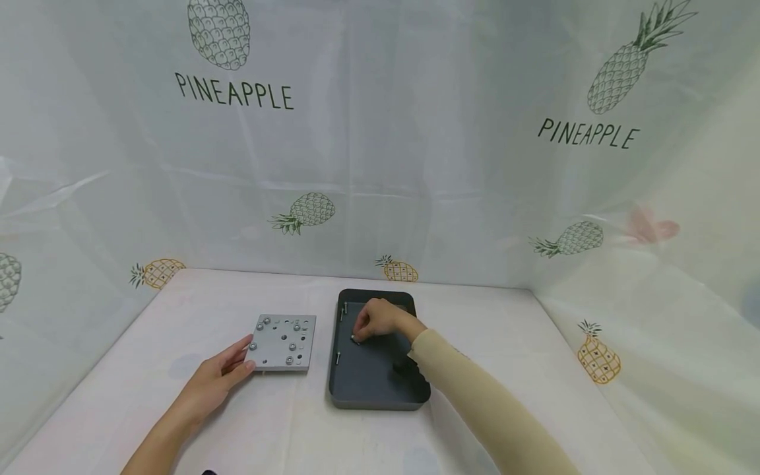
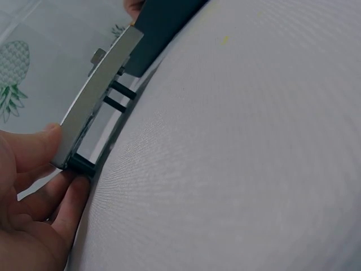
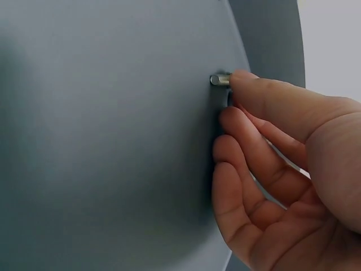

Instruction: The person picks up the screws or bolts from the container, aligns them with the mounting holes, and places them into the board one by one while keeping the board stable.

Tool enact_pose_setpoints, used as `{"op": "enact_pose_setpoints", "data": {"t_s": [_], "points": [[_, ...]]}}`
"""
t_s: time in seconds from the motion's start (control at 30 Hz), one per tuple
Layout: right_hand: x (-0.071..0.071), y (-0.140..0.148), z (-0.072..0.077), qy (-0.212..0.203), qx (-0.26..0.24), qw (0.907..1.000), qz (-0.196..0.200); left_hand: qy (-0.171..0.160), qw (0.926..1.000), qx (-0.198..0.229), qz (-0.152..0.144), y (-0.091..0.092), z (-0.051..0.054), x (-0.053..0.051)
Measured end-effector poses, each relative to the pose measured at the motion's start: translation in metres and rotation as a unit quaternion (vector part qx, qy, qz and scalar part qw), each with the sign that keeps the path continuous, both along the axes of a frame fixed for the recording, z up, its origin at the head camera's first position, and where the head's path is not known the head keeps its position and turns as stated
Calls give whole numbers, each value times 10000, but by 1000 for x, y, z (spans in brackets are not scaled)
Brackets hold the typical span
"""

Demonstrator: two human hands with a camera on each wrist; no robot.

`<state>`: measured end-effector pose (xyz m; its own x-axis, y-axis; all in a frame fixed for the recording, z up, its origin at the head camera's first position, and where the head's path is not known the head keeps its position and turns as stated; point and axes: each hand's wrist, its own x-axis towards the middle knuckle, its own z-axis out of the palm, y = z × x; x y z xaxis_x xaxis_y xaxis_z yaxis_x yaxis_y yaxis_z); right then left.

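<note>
My left hand (image 1: 209,386) grips the near left corner of a flat silver metal plate (image 1: 274,351), which has several holes and socket-head screws in its top. In the left wrist view the thumb lies on the edge of the plate (image 2: 96,96), with fingers under it, and dark screw shanks (image 2: 115,96) stick out below. Inside a dark grey tray (image 1: 380,405), my right hand (image 1: 382,318) pinches a small metal screw (image 3: 220,79) between thumb and index finger, close to the tray's floor. The screw's other end is hidden by the fingertips.
Several more screws (image 1: 338,357) lie along the tray's left side. A dark round shape (image 1: 402,367) shows at the tray's right. Plate and tray rest side by side on a white tablecloth (image 1: 237,293). Behind hangs a pineapple-print sheet (image 1: 439,224).
</note>
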<state>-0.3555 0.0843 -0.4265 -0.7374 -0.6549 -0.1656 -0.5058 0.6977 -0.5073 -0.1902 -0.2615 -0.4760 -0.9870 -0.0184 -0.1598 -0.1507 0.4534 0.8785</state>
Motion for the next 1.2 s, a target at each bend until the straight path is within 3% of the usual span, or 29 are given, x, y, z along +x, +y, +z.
{"op": "enact_pose_setpoints", "data": {"t_s": [0.2, 0.53, 0.9, 1.2], "points": [[0, -4, 0, 15, 8, 10000, 39, -97, 9999, 52, -1, 0, 0, -1], [-3, -8, 0, 112, 169, 9997, 127, 8, 10000, 59, -62, 1, 2, -1], [-3, -10, 1, 1, 254, 9980, 587, -108, 9999, 39, -27, -1, 1, 0], [-3, -12, -4, 642, 393, 9935, 857, -28, 10000, -4, -63, -2, -2, -1]]}}
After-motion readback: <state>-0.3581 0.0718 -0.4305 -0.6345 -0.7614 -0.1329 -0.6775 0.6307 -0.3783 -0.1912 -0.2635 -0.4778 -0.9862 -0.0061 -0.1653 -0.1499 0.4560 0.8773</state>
